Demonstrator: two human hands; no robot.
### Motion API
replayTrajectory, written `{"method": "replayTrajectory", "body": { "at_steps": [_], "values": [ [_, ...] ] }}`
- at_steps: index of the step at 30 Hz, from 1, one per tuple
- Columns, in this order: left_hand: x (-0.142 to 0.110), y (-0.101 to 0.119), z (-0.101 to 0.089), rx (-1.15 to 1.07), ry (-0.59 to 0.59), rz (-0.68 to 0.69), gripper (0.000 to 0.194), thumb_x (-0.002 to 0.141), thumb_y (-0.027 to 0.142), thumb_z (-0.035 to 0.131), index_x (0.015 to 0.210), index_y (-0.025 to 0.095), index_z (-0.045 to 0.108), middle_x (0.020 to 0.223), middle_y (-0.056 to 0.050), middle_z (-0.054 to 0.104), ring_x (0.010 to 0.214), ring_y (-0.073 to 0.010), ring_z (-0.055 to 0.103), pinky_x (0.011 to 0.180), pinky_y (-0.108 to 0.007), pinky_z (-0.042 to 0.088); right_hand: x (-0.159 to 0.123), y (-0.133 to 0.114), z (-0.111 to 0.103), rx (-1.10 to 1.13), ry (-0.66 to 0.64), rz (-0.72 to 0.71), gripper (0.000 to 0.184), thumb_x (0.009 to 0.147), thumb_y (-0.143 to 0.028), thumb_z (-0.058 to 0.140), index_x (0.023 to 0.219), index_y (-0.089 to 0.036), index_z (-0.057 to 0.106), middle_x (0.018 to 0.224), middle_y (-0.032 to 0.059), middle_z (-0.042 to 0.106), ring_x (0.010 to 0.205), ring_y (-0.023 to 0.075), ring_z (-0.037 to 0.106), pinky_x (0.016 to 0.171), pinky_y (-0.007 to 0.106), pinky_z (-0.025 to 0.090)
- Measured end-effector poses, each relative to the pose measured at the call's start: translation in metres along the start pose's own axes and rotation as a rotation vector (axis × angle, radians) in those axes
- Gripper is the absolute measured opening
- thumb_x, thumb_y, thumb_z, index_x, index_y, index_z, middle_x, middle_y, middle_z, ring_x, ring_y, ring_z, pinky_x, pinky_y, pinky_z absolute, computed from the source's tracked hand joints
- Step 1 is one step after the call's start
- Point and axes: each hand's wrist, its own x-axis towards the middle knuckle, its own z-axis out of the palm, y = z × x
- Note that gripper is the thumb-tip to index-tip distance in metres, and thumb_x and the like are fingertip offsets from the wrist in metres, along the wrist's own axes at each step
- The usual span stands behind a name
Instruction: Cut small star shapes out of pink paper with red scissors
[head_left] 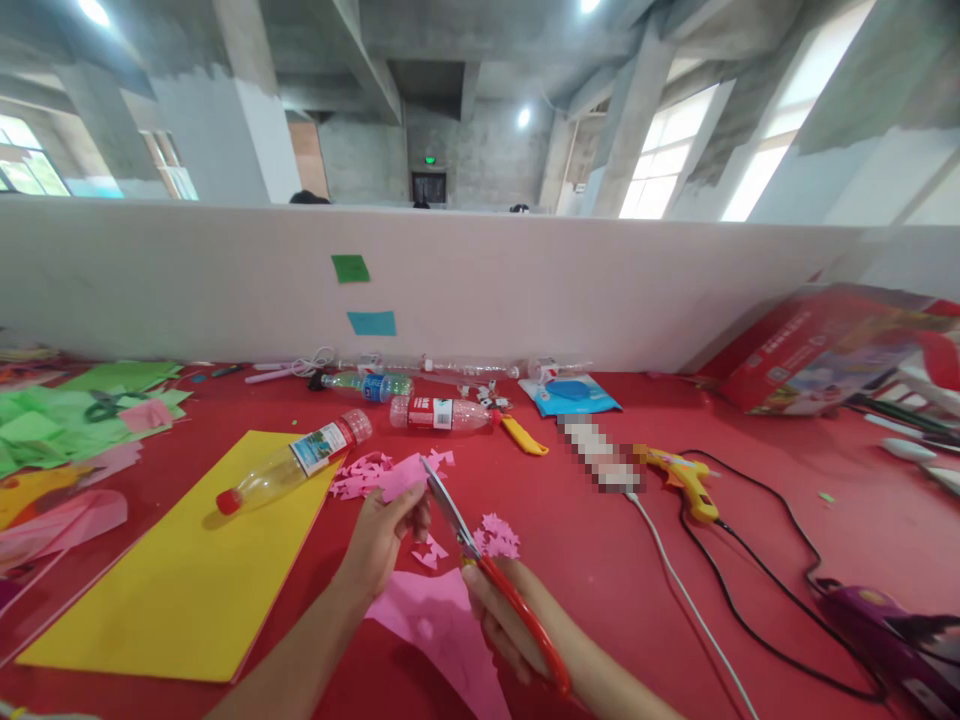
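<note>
Between the thumb and fingers of my left hand (pixel 390 525) is a small piece of pink paper (pixel 401 477). My right hand (pixel 506 610) grips red-handled scissors (pixel 517 600), whose blades point up and left and reach the edge of that paper. Small pink cut-outs (pixel 360 475) lie in a pile behind my left hand. Another heap of pink cut-outs (pixel 497 537) sits beside the scissors, and a few scraps (pixel 429 552) rest between my hands. A larger pink sheet (pixel 435 620) lies below my hands, partly covered by the right one.
A yellow sheet (pixel 180 570) with a plastic bottle (pixel 300 460) across it is at left, near green papers (pixel 37 420). Further back are more bottles (pixel 442 414), a yellow cutter (pixel 523 436) and a blue packet (pixel 570 394). A yellow glue gun (pixel 686 480) and its black cord lie at right.
</note>
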Motion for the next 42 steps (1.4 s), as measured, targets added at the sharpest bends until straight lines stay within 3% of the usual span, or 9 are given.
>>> {"method": "replayTrajectory", "body": {
  "at_steps": [7,12,20,32,37,42],
  "values": [
    [0.0008,0.0,-0.0007,-0.028,0.079,0.012,0.024,0.063,0.032,0.076,0.058,0.013,0.062,0.049,0.001,0.059,0.043,-0.0082,0.05,0.043,-0.021,0.04,0.0003,0.0083,-0.0056,-0.026,0.006,-0.023,0.055,0.082,-0.072,0.044,0.061,-0.021,0.04,0.032,-0.0102,0.035,0.024,0.0047,0.029,0.03,0.018,0.016],
    [0.003,0.003,-0.0011,-0.043,0.144,0.043,0.023,0.063,0.03,0.075,0.056,0.014,0.059,0.049,0.002,0.058,0.044,-0.0078,0.049,0.044,-0.021,0.04,-0.0014,0.0064,-0.0048,-0.011,-0.005,-0.013,0.057,0.08,-0.075,0.043,0.063,-0.022,0.039,0.034,-0.0105,0.035,0.025,0.0046,0.029,0.03,0.019,0.015],
    [-0.0014,-0.0004,0.0023,-0.062,0.054,-0.014,0.023,0.063,0.033,0.076,0.06,0.013,0.065,0.053,-0.001,0.061,0.047,-0.0095,0.052,0.045,-0.022,0.042,-0.003,0.0032,-0.0054,-0.037,-0.009,-0.008,0.059,0.078,-0.079,0.041,0.064,-0.022,0.038,0.037,-0.0105,0.034,0.025,0.0044,0.029,0.03,0.02,0.015],
    [-0.0041,-0.0058,0.0061,-0.12,0.076,-0.031,0.021,0.062,0.031,0.077,0.062,0.013,0.065,0.054,0.0,0.061,0.048,-0.0096,0.052,0.045,-0.021,0.041,-0.002,0.009,-0.006,-0.09,-0.007,-0.006,0.057,0.082,-0.077,0.037,0.067,-0.022,0.04,0.035,-0.0091,0.036,0.026,0.0062,0.029,0.03,0.021,0.018],
    [-0.0028,-0.0028,0.0042,-0.058,0.103,0.02,0.019,0.064,0.03,0.072,0.059,0.014,0.063,0.051,0.0,0.059,0.046,-0.0092,0.049,0.046,-0.022,0.039,-0.0007,0.0098,-0.0069,-0.079,-0.028,0.012,0.059,0.079,-0.079,0.04,0.066,-0.022,0.039,0.037,-0.009,0.038,0.026,0.0051,0.031,0.031,0.02,0.023],
    [-0.0002,0.0018,-0.001,0.09,0.066,0.023,0.028,0.064,0.032,0.062,0.043,0.016,0.051,0.04,0.003,0.044,0.04,-0.0063,0.036,0.043,-0.022,0.027,-0.0003,0.0076,-0.0091,-0.058,0.018,-0.009,0.057,0.079,-0.077,0.042,0.066,-0.021,0.043,0.033,-0.0101,0.036,0.024,0.0053,0.028,0.029,0.02,0.014]
  ]
}}
